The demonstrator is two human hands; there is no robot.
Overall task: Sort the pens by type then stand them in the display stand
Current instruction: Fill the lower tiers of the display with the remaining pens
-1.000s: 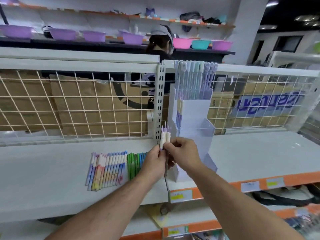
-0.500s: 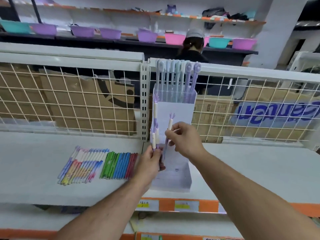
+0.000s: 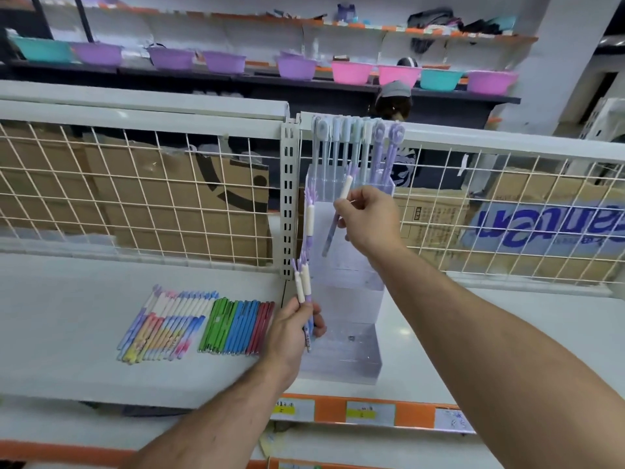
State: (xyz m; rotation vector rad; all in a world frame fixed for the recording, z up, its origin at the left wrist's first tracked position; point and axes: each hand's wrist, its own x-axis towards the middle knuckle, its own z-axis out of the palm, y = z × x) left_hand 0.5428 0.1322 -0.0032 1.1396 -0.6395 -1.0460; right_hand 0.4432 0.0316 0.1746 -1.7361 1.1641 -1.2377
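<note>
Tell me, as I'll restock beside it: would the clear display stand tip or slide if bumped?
Probably tippy: the display stand is tall and narrow, with long pens crowding its top tier. Likely light, being thin clear plastic. It may slide on the smooth white shelf.

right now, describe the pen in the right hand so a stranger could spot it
Find the clear acrylic tiered display stand. Before its upper tier the right hand pinches a purple pen with a white grip. The matching pens in the left hand are a pair; this is single.
</note>
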